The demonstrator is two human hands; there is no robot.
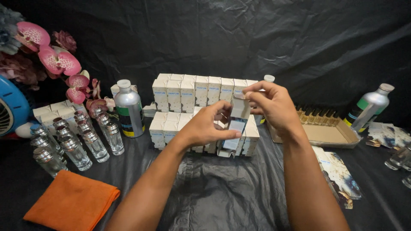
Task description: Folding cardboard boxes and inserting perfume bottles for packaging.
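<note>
My left hand grips the lower part of a small white carton held upright over the middle of the table. My right hand pinches the carton's top flap with thumb and fingers. Just behind the hands stands a stack of several identical white cartons in two tiers. The carton's contents are hidden.
Several clear glass bottles with silver caps stand at left, beside a silver metal bottle. An orange cloth lies front left. A shallow cardboard tray, another metal bottle and printed flat cards are right. Pink artificial flowers stand back left.
</note>
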